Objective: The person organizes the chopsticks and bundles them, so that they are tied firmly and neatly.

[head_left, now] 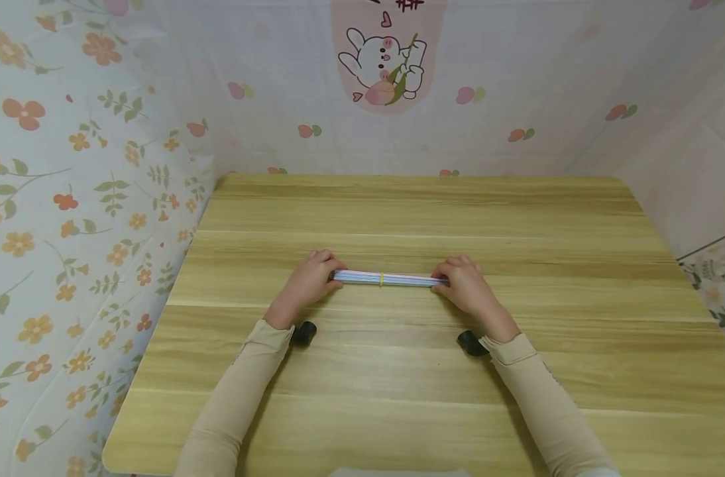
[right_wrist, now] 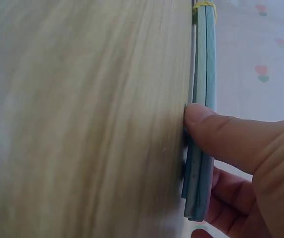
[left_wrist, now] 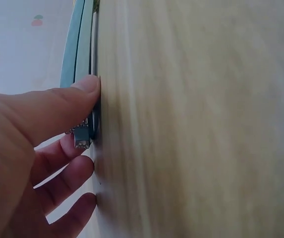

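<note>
A bundle of slim pastel blue and pink sticks (head_left: 362, 277) lies crosswise on the wooden table, bound at its middle by a yellow band (head_left: 382, 279). My left hand (head_left: 313, 278) pinches its left end, thumb on the near side and fingers on the far side. At the right end, my right hand (head_left: 465, 283) grips it the same way. The right wrist view shows blue stick ends (right_wrist: 197, 198) sticking out past the thumb at uneven lengths. In the left wrist view the thumb (left_wrist: 85, 87) presses against the bundle, close to the tabletop.
The wood-grain table (head_left: 398, 397) reaches back to a hanging cloth (head_left: 267, 66) with a rabbit print. Floral cloth (head_left: 70, 232) hangs along the left side. Black wrist devices (head_left: 303, 334) show under both sleeves. A pale edge (head_left: 398, 473) shows at the bottom.
</note>
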Tool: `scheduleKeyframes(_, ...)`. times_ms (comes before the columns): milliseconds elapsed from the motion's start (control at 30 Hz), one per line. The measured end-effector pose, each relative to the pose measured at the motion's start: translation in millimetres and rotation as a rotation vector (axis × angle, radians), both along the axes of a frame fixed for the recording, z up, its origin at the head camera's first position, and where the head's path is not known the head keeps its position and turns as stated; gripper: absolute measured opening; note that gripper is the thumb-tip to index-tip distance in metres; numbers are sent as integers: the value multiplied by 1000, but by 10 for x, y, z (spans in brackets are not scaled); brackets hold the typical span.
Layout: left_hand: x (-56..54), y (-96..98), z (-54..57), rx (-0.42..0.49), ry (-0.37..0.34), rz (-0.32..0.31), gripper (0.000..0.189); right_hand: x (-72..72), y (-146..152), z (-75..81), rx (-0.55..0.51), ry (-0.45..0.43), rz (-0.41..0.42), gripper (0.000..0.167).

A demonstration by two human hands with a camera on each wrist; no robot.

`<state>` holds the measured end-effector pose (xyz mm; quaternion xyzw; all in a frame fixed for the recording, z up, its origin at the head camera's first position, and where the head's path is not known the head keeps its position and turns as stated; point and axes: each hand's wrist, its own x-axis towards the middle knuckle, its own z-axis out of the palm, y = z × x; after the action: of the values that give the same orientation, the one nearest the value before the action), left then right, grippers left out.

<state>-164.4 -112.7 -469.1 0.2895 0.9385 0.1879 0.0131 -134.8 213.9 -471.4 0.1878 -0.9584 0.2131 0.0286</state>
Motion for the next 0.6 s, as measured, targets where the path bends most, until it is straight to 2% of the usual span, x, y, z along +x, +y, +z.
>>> scheduleKeyframes(167,-15,3,4,-5,-19,25,28,-40,1,13,-14,-86,-22,18)
scheduleKeyframes(300,-37,0,7,0,-33,19,29,-64,11,21,-5,-114,-21,20)
scheduleKeyframes(467,-69,-47,42,32,-109,-9,40,-74,89,72,-41,-172,30,25)
scheduleKeyframes(600,-80,-126,169,16,-190,-19,54,-96,230,201,-86,-257,59,32)
